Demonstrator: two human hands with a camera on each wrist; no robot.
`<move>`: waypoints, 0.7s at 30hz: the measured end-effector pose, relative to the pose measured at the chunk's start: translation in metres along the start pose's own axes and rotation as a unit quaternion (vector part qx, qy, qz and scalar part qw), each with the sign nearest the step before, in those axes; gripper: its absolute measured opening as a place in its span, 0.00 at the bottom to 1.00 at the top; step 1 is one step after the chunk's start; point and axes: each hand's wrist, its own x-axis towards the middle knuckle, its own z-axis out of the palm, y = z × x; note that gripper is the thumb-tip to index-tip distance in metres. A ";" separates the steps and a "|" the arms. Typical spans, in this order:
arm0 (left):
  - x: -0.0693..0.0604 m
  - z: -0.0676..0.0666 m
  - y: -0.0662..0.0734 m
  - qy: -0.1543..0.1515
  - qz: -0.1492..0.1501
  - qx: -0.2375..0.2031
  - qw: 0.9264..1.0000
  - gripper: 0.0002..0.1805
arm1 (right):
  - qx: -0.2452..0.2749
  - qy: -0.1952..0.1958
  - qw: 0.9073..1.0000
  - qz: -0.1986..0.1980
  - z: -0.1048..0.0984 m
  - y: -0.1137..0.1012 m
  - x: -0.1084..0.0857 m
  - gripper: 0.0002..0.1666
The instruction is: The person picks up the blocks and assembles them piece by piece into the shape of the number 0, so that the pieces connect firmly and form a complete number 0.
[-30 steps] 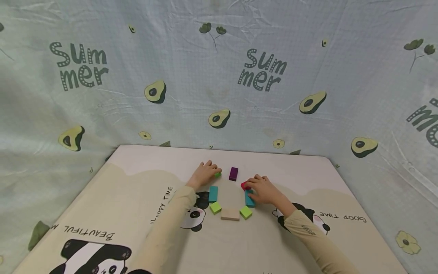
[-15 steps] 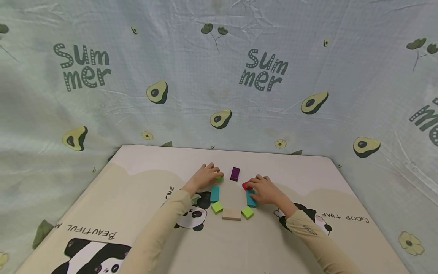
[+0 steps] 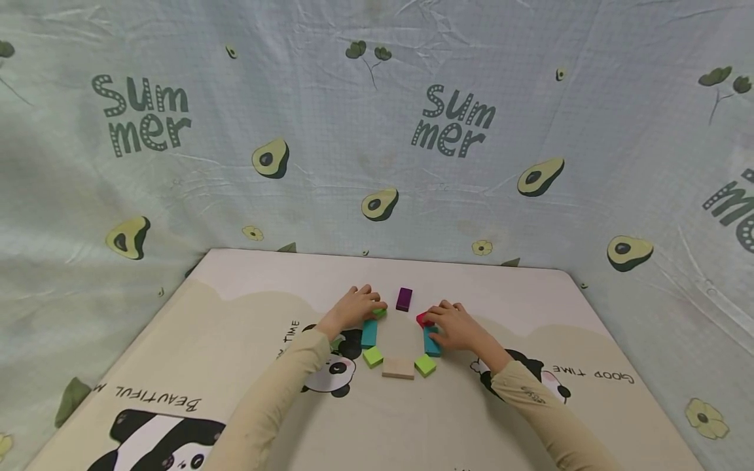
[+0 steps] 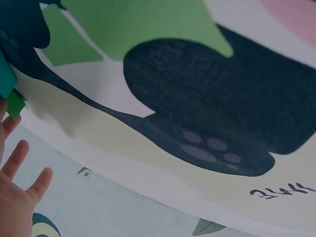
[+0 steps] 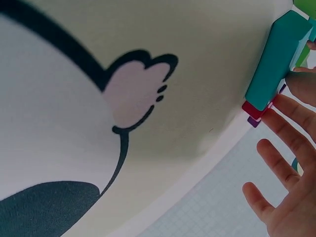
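Note:
In the head view, my left hand (image 3: 353,309) pinches a green block (image 3: 379,313) just beyond the far end of the left teal block (image 3: 368,334). The left wrist view catches that green block (image 4: 16,104) at its left edge, against a fingertip. My right hand (image 3: 456,327) holds a red block (image 3: 421,319) at the far end of the right teal block (image 3: 432,342), fingers partly covering it. From the right wrist, the thumb lies against the teal block (image 5: 276,64) while fingertips reach the red block (image 5: 254,109).
A purple block (image 3: 404,299) stands alone at the back, between the hands. Nearer, a plain wooden block (image 3: 398,367) lies between two light green blocks, the left one (image 3: 372,356) and the right one (image 3: 425,365). Printed cloth covers the table (image 3: 400,432); a patterned curtain (image 3: 318,131) hangs behind.
My left hand has drawn the green block nearer, toward the far end of the left teal block. My right hand stays on the red block. The head view has shifted slightly.

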 end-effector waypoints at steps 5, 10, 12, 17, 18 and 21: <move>0.000 -0.001 0.000 -0.014 -0.004 0.006 1.000 0.14 | -0.004 0.001 1.000 -0.002 0.000 0.000 0.000 0.16; 0.000 -0.002 0.001 -0.012 0.005 0.011 1.000 0.14 | -0.003 -0.001 1.000 0.001 -0.001 0.000 0.000 0.17; 0.000 -0.001 0.001 -0.010 0.008 0.011 1.000 0.14 | -0.004 -0.002 1.000 0.000 -0.001 0.001 0.000 0.17; -0.001 -0.002 0.002 0.001 0.013 0.009 1.000 0.13 | -0.003 -0.005 1.000 0.001 0.000 0.001 0.000 0.17; -0.002 -0.002 0.002 0.002 0.014 0.007 1.000 0.13 | -0.003 -0.006 1.000 0.001 0.000 0.001 0.001 0.17; -0.002 -0.003 0.003 0.006 0.018 0.006 1.000 0.13 | -0.003 -0.005 1.000 0.004 0.001 0.001 0.000 0.17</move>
